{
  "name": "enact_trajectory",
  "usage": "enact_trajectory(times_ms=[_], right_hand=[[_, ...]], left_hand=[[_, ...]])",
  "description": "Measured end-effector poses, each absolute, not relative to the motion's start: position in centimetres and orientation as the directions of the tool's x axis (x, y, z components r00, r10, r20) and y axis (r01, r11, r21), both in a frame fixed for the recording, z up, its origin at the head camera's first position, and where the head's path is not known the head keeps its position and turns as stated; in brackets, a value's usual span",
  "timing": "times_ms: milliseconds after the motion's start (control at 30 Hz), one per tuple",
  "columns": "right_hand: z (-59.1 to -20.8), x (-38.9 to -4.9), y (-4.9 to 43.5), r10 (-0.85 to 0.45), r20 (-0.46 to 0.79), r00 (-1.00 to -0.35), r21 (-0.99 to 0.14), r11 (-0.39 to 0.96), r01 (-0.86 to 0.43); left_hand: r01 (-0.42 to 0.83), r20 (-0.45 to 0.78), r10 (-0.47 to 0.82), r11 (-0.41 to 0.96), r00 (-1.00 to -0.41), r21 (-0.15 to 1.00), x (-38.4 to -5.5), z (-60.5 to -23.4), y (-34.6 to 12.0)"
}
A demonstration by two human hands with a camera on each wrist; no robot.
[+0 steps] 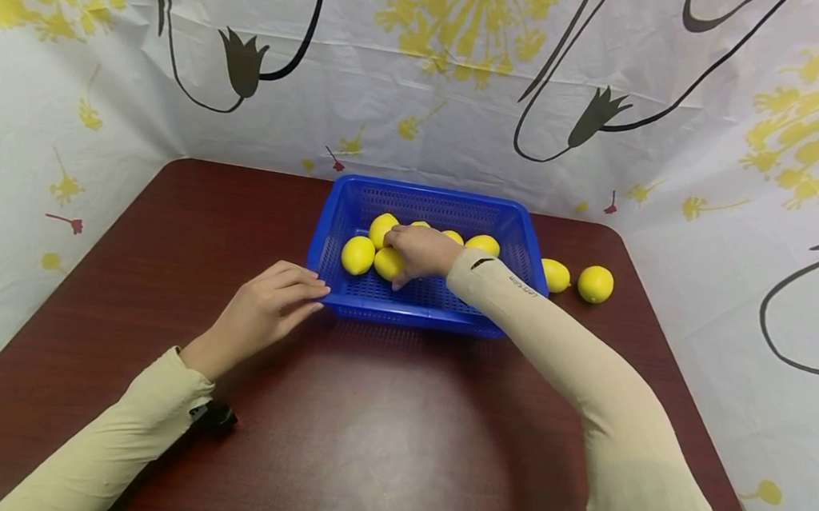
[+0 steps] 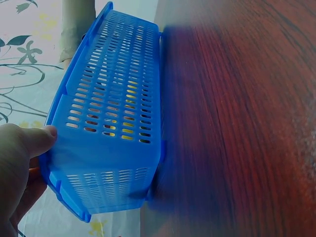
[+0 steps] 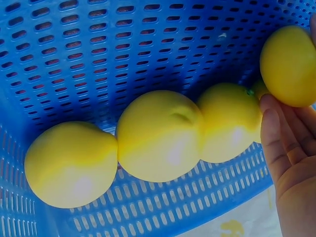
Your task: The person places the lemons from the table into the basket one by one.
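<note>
Pinching an oval yellow lemon [image 1: 388, 263] between thumb and fingers in the blue perforated plastic basket [image 1: 405, 310], left half, the right hand [image 1: 424, 251] is probably handling something light, firm, slippery, best held mid-body; the left hand [image 1: 270, 302] is clamping the near-left corner.

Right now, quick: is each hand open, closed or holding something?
Left hand: closed, pinching the rim of the blue basket.
Right hand: closed, holding a lemon inside the basket.
</note>
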State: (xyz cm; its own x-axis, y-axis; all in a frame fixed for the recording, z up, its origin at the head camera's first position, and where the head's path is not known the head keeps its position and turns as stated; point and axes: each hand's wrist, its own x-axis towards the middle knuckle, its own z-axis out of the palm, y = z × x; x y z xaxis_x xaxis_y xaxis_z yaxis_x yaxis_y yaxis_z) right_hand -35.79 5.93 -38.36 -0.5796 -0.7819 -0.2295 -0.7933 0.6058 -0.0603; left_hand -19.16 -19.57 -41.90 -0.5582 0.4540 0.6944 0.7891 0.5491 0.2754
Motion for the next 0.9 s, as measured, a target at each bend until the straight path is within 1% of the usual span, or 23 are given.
enact_trajectory(times_ms=[100,333,533,633,900], right_hand=[[-38.2,-35.7,6.0,-0.781,-0.225,-0.582,-0.069,0.609,-0.79],[-37.7,-35.8,6.0,-0.79,-0.219,-0.573,-0.088,0.601,-0.794],[-37.1,-36.0,6.2,-0.802,-0.208,-0.56,-0.075,0.584,-0.808],[-36.4,-36.1,6.4,-0.799,-0.196,-0.568,-0.085,0.591,-0.802],[-34.3,-36.4,7.1,-0.776,-0.198,-0.598,-0.129,0.626,-0.769]], left_hand=[[0.793,0.701,0.454,0.546,-0.55,0.268,-19.2,-41.9,-19.5],[0.79,0.699,0.453,0.553,-0.553,0.266,-19.2,-41.9,-19.5],[0.791,0.7,0.455,0.551,-0.551,0.265,-19.2,-41.9,-19.5],[0.788,0.695,0.456,0.555,-0.557,0.267,-19.1,-41.9,-19.5],[0.795,0.708,0.451,0.548,-0.544,0.261,-19.2,-41.9,-19.5]])
